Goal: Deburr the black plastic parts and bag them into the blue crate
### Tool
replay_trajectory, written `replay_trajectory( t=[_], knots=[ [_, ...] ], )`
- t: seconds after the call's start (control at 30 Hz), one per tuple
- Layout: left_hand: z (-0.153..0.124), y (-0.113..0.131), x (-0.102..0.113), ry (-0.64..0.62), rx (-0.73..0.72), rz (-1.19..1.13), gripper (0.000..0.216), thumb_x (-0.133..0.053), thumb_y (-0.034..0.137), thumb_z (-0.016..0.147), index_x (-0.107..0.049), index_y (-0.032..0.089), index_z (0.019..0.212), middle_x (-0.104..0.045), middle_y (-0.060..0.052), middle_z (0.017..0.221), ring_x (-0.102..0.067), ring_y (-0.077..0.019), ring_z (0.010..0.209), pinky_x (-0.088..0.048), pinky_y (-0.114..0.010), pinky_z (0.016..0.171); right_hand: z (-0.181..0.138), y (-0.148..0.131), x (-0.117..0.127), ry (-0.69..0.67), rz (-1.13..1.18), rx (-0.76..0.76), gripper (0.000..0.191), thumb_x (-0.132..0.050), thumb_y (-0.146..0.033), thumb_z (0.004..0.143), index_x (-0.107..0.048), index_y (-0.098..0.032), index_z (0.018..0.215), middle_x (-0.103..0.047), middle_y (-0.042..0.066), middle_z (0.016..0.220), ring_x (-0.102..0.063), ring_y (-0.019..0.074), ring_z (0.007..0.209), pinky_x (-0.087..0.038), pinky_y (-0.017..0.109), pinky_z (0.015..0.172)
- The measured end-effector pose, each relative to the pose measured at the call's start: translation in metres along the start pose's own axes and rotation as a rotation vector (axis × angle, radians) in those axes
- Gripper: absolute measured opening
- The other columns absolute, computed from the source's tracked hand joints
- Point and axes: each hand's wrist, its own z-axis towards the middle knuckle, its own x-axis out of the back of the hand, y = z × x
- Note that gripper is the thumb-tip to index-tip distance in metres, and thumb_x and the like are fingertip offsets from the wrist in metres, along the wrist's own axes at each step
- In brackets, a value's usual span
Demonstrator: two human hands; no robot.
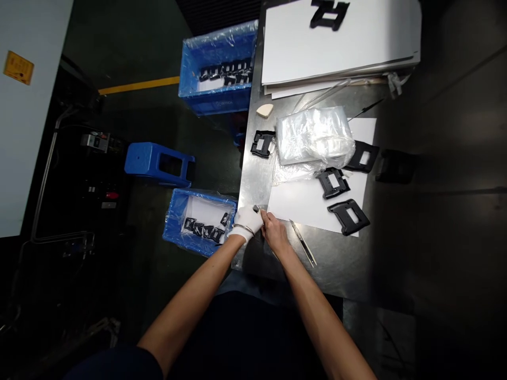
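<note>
Currently, the gloved left hand and the bare right hand meet just beside the blue crate, their fingers drawn together at a small dark piece, though whether they clamp it is too small to tell.

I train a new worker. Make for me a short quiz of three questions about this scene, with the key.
1. Which hand wears the white glove?
2. True or false: the utility knife lies inside the blue crate.
3. What lies in that crate? A) black frames B) glass bottles C) loose screws

Key: 1. Left. 2. False. 3. A.
</note>
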Motion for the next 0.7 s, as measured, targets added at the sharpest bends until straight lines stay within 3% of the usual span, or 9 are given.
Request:
replay_trajectory(
  t=[0.3, 0.7],
  knots=[
    [0.0013, -0.002, -0.0052, 0.016, -0.001, -0.017, 0.024, -0.065, 0.029, 0.083, -0.078, 0.013, 0.096, -0.077, -0.014, 0.09, -0.072, -0.0225, 0.087, -0.052, -0.025, 0.074, -0.0005, -0.0008, 0.0023, -0.006, 0.005, -0.01, 0.051, -0.039, -0.036, 0.105, -0.038, -0.021, 0.153, -0.063, 0.013, 0.128, -0.068, 0.0221, 0.098, -0.051, 0.029, 0.08],
    [0.0078, -0.0087, -0.004, 0.016, -0.043, -0.003, 0.019, -0.063, 0.025, 0.085, -0.077, 0.014, 0.09, -0.077, -0.013, 0.089, -0.072, -0.0212, 0.083, -0.051, -0.024, 0.07, -0.0002, -0.0016, 0.002, 0.005, -0.005, -0.012, 0.051, -0.041, -0.035, 0.104, -0.039, -0.021, 0.153, -0.063, 0.013, 0.127, -0.068, 0.0225, 0.097, -0.051, 0.03, 0.079]
  ],
)
